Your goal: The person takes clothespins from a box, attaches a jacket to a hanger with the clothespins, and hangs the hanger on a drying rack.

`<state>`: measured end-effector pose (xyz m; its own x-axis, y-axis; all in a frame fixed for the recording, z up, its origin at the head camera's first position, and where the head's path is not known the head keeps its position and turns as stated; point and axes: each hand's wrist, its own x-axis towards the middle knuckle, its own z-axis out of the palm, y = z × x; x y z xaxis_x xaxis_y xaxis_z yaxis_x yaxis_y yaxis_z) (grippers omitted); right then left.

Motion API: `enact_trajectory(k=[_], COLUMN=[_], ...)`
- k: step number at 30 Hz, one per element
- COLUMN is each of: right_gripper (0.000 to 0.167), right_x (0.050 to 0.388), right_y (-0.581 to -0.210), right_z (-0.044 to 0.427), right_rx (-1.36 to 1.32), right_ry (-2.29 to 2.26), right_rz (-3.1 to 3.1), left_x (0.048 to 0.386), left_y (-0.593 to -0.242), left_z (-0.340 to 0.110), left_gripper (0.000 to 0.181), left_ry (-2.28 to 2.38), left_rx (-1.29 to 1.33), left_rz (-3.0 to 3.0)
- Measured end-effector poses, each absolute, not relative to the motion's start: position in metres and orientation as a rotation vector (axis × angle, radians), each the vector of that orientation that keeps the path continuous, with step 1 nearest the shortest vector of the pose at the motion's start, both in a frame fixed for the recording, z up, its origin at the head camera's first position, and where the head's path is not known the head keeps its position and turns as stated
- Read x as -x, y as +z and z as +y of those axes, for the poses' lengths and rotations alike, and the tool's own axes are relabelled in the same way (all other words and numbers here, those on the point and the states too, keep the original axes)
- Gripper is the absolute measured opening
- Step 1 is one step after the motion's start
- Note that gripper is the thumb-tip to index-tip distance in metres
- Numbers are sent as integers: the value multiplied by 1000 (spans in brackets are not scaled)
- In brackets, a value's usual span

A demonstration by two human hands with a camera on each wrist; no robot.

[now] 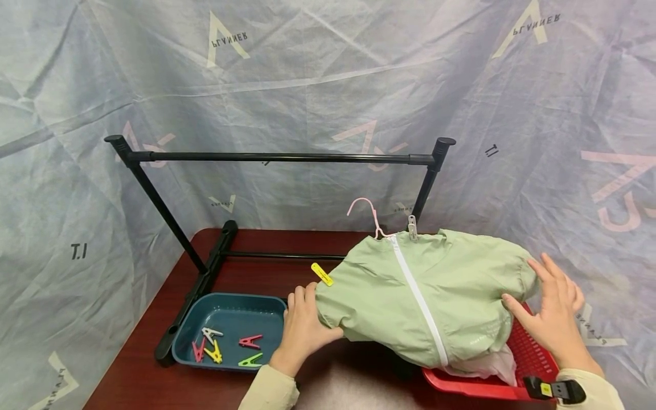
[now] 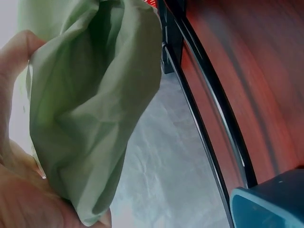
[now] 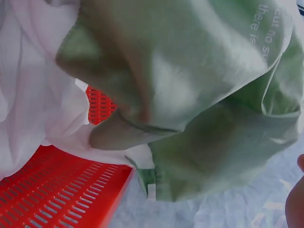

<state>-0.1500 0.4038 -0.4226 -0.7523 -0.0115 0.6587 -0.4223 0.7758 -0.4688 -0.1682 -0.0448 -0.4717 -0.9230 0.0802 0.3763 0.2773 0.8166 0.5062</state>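
Observation:
A light green jacket with a white zipper hangs on a pink hanger, its hook pointing up and free of the rod. On the jacket's left side a yellow clothespin is clipped; a grey clothespin sits near the collar. My left hand holds the left sleeve end, thumb and fingers around the fabric. At the opposite sleeve, my right hand has its fingers spread, thumb touching or very near the cloth. Only a bit of that hand shows in the right wrist view.
A black rack stands behind on the dark red table. To the left, a blue tray contains several coloured clothespins. Beneath the jacket on the right is a red basket with pale pink cloth.

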Motion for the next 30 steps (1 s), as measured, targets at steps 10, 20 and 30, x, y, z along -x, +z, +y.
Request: enact_trajectory(k=[10,20,30], right_gripper=[86,100,108], right_x=[148,146,143], right_y=[-424,-430,-440], right_z=[408,411,411], right_rx=[-272,-240,-114], right_ry=[809,807,685], right_rz=[-2341,-2424,-2629], left_x=[165,166,164], left_y=[-473,-471,-472], left_z=[-52,-63,-71], left_gripper=[96,93,94], left_ry=[-865,-909,-932], left_rx=[210,162,122], left_rz=[-2674,-2697,-2704])
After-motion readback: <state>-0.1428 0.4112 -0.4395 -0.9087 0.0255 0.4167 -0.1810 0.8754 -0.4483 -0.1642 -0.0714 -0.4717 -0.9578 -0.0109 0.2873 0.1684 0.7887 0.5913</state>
